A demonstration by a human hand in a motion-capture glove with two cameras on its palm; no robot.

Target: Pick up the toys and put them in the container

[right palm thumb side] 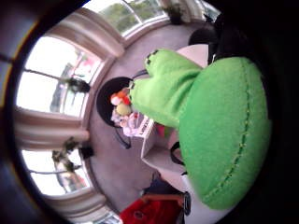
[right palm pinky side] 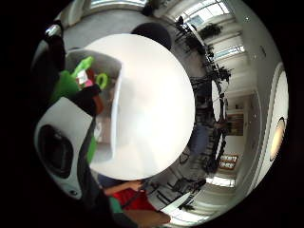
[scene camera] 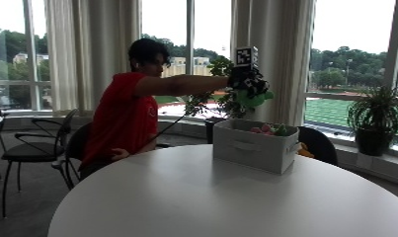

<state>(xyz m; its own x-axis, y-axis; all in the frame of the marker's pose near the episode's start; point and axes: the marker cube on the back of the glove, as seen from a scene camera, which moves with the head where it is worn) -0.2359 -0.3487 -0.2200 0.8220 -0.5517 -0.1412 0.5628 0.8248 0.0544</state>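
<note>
Reaching out over a white fabric storage bin [scene camera: 254, 145], a seated person's gloved right hand [scene camera: 246, 81] grips a green plush toy [scene camera: 256, 100] in the air above the bin's open top, toys [scene camera: 267, 129] piled inside, bin near the round white table's [scene camera: 185, 202] far edge, bare tabletop in front, windows and potted plants [scene camera: 376, 118] behind.

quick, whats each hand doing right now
Right hand: holds a green plush toy above the container.
Bare hand: low by the lap, holding nothing visible.
</note>
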